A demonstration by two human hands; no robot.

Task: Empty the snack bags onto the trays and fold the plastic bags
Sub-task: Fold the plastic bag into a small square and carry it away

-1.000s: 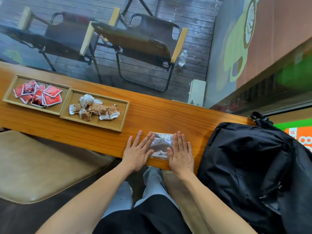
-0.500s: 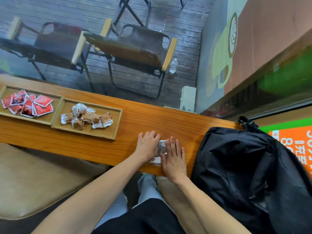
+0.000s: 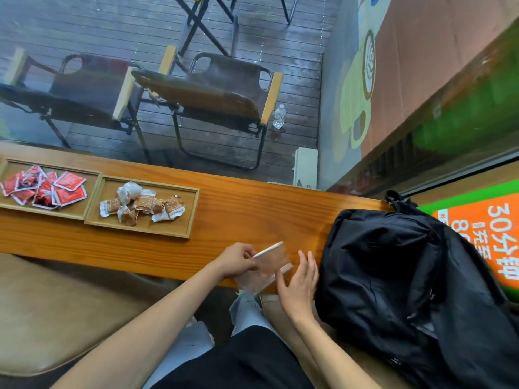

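Hands come first, close to the person's body. The left hand [image 3: 237, 261] pinches the left edge of a small clear plastic bag [image 3: 266, 269] with curled fingers. The bag is lifted a little at the near edge of the long brown wooden tabletop [image 3: 247, 209], and it looks blurry. The right hand [image 3: 299, 284] has its fingers straight and loose, with the thumb touching the right side of the bag. It does not grip the bag.

A big black cloth backpack [image 3: 407, 290] sits just beside the right hand, at the right end of the tabletop.

Farther along to the left is a flat wooden tray [image 3: 191, 214] with a pile of brown and white wrapped snacks [image 3: 143, 205] in it. Touching its left side is a second flat wooden tray [image 3: 92, 192] that holds red snack packets [image 3: 45, 188].

Past the tabletop, two brown folding chairs [image 3: 207, 94] stand on a dark plank floor. A small clear water bottle [image 3: 279, 116] stands beside the right chair.
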